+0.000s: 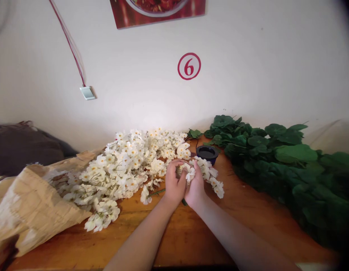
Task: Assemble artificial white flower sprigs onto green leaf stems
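My left hand (174, 181) and my right hand (195, 184) come together above a wooden tabletop (233, 226), closed around a sprig of white flowers (202, 172). Its blooms stick out past my right hand, and its stem is hidden in my fingers. Just to the left lies a large heap of white blossoms (126, 165) with thin green stems. Its near end rests on crumpled brown kraft paper (30, 203). A small black round cup (207, 154) stands just beyond my hands.
A big mass of green leafy stems (276, 158) covers the table's right side, against the wall (106, 67). A dark cushion (22, 148) sits at far left. The wall bears a red circled number 6 (189, 66), a poster (157, 11) and a small corded device (88, 93).
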`<action>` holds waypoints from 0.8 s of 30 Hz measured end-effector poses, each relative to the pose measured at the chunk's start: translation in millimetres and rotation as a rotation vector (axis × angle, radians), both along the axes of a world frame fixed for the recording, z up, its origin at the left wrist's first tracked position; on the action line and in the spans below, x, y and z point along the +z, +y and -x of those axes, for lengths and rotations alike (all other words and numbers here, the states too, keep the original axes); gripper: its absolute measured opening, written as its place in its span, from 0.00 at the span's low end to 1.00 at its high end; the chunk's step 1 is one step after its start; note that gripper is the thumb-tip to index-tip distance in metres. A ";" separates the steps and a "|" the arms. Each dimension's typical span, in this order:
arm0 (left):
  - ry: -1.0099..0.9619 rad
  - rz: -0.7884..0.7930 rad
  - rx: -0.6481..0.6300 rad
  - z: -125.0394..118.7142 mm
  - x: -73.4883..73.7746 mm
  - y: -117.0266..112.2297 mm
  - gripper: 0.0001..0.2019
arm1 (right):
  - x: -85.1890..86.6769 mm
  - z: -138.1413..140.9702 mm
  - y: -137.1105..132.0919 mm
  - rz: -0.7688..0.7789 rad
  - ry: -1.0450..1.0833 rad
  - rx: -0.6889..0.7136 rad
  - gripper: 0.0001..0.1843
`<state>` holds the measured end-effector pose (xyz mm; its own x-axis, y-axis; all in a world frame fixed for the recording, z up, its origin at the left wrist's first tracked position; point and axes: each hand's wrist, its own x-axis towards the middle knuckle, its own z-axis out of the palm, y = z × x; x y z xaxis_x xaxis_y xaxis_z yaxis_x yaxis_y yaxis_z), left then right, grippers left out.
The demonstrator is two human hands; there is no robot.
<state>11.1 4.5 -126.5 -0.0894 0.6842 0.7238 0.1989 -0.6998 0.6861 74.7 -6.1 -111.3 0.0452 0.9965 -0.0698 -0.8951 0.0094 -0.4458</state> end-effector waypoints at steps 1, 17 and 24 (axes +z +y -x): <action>0.002 -0.014 -0.010 0.1 0.0 -0.3 0.06 | -0.1 0.2 0.3 0.012 0.006 -0.014 0.19; -0.281 0.055 -0.136 5.0 0.1 -2.9 0.08 | -17.1 7.5 -10.3 -0.242 -0.462 -0.164 0.37; -0.319 0.156 -0.164 9.0 4.0 6.9 0.13 | -5.8 -5.1 3.8 -0.292 -0.449 -0.181 0.08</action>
<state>2.1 11.4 -122.4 -0.1734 0.8079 0.5633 -0.1472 -0.5868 0.7963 79.8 -2.3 -117.1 0.1789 0.9451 0.2736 -0.5904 0.3255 -0.7385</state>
